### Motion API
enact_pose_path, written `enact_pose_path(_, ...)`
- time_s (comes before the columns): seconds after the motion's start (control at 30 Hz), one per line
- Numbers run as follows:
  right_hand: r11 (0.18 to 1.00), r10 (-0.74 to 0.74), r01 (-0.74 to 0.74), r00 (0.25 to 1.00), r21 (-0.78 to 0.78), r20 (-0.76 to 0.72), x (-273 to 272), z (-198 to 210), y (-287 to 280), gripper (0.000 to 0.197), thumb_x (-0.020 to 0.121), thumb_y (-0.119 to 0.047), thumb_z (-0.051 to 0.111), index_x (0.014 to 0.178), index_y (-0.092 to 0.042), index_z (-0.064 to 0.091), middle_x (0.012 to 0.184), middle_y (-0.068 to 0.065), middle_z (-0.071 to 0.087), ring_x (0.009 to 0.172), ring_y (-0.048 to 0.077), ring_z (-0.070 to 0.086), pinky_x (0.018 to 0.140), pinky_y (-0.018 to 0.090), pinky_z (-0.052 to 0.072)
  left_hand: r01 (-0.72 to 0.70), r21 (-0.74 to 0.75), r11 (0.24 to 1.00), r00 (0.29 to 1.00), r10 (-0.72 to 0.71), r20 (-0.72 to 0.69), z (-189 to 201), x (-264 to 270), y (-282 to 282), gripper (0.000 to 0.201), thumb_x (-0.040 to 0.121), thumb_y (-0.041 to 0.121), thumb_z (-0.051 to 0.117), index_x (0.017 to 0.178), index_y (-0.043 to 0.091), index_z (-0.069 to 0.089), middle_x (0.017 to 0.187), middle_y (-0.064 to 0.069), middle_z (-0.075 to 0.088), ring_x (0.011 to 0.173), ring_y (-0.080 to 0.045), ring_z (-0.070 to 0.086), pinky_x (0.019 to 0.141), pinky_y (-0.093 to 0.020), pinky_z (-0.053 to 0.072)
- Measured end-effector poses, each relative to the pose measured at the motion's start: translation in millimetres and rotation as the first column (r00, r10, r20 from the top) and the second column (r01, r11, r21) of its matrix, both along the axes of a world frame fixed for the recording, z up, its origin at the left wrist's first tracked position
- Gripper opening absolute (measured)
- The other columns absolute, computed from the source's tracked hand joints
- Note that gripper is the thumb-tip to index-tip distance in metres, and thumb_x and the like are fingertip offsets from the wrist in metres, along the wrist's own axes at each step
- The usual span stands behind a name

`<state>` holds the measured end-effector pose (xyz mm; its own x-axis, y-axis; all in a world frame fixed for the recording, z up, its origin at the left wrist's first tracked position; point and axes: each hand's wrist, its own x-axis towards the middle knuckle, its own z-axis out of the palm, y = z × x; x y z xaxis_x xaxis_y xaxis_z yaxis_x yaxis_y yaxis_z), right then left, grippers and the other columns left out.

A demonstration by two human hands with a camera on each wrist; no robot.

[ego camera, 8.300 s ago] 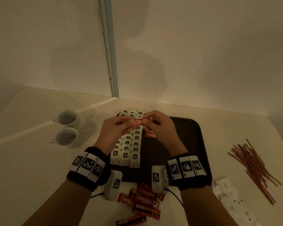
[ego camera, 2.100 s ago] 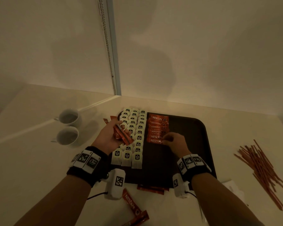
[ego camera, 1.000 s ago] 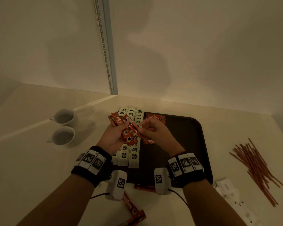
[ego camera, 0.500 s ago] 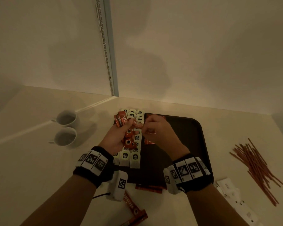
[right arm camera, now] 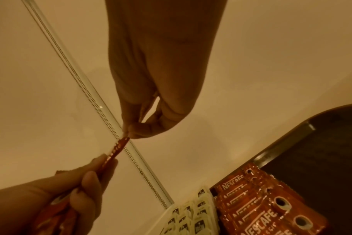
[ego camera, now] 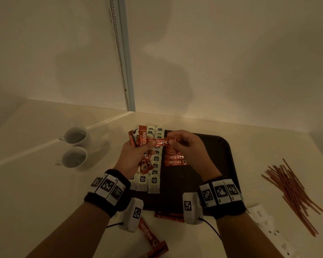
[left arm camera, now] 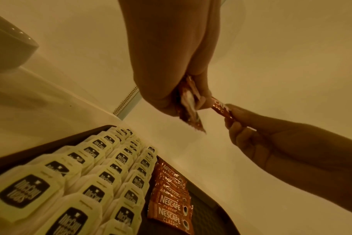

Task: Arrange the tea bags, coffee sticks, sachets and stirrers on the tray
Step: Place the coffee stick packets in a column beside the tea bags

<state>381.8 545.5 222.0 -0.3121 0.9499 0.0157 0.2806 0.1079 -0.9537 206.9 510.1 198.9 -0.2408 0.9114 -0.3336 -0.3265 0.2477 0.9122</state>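
Above the dark tray (ego camera: 220, 161), my left hand (ego camera: 136, 157) grips a bunch of red coffee sticks (ego camera: 141, 139). My right hand (ego camera: 186, 146) pinches the right end of one coffee stick (ego camera: 159, 142) held level between both hands; its left end sits under my left thumb. In the left wrist view the stick (left arm camera: 221, 108) runs from the bunch (left arm camera: 189, 105) to the right fingers. On the tray lie rows of white tea bags (ego camera: 154, 181) and beside them a column of coffee sticks (ego camera: 175, 160).
Two white cups (ego camera: 74, 148) stand left of the tray. Brown stirrers (ego camera: 293, 190) lie in a heap at the right, white sachets (ego camera: 267, 226) near the front right. Loose coffee sticks (ego camera: 149, 235) lie on the counter in front of the tray.
The right hand left the column on the tray and came up to the left hand's bunch. It has drawn one stick sideways out of it, now held level between both hands.
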Motion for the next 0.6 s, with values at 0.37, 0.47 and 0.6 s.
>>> enact_pose_path(0.37,0.999,0.022,-0.025,0.997,0.037,0.079,-4,21,7,0.013,0.084,-0.014,0.067,0.092,-0.024,0.068,0.082,0.003,0.070,0.064,0.011,0.066,0.062,0.012,0.052,0.039,0.020,0.999,0.997,-0.037,-0.066,1,1,-4,0.008,0.083,0.010,0.068,0.091,0.013,0.068,0.080,-0.004,0.073,0.061,-0.013,0.067,0.053,-0.020,0.051)
enact_pose_path(0.47,0.997,0.064,-0.061,0.996,-0.054,0.055,1,25,9,0.012,0.083,-0.010,0.068,0.089,-0.021,0.069,0.086,0.004,0.070,0.067,0.009,0.068,0.061,0.012,0.051,0.028,0.057,0.998,0.989,-0.020,-0.145,1,-1,-3,0.008,0.082,0.011,0.070,0.090,0.014,0.069,0.080,-0.005,0.073,0.062,-0.015,0.066,0.058,-0.023,0.052)
enact_pose_path(0.6,0.990,0.071,-0.069,0.997,-0.124,0.009,10,26,10,0.013,0.083,-0.008,0.067,0.093,-0.016,0.069,0.095,0.007,0.067,0.069,0.005,0.069,0.061,0.013,0.052,0.066,0.125,0.990,0.964,-0.031,-0.263,8,-4,0,0.013,0.080,0.013,0.073,0.093,0.011,0.071,0.073,-0.005,0.072,0.059,-0.012,0.065,0.062,-0.020,0.052)
